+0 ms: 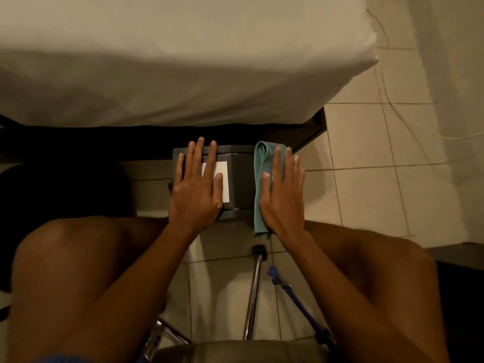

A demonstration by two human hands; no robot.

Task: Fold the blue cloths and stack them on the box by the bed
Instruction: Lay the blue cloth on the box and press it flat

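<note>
Right hand (282, 197) lies flat and unclenched, pressing one folded blue cloth (262, 189) onto the right side of the box (239, 176) by the bed (183, 61), left hand (196, 189) open on the box; no further cloths visible, remainder undetermined.

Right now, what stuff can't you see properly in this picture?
All in the head view:
- Most of the blue cloth: the right hand lies flat over it, so its folds, or any cloth beneath, are hidden.
- The white label on the grey box: the left hand covers part.
- Under the bed: too dark.
- The chair seat: cut off by the bottom edge.
</note>
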